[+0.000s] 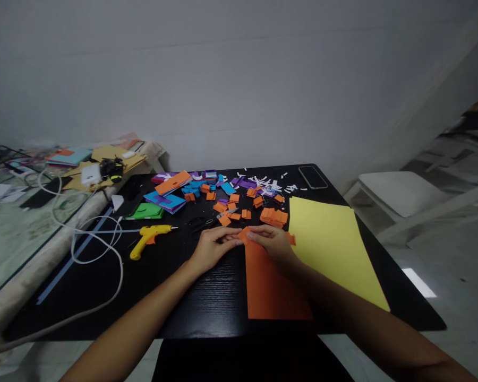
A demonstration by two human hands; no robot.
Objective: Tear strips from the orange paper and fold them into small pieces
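Observation:
A small orange paper piece (244,236) is pinched between my two hands, just above the table. My left hand (215,246) grips its left side with thumb and fingertips. From the other side, my right hand (274,244) closes on it, the fingers partly covering the paper. Below my right hand lies an orange sheet (274,294), partly hidden by that hand and forearm. Several folded orange paper pieces (274,216) lie just beyond the hands. A pair of scissors (202,225) with black handles rests beyond my left hand.
On the black table (207,307), a yellow glue gun (149,239) lies left, near a white cable (121,270). A yellow sheet (334,244) and a phone (313,177) are right. White paper scraps (269,184) and coloured folded papers (171,183) lie at the back.

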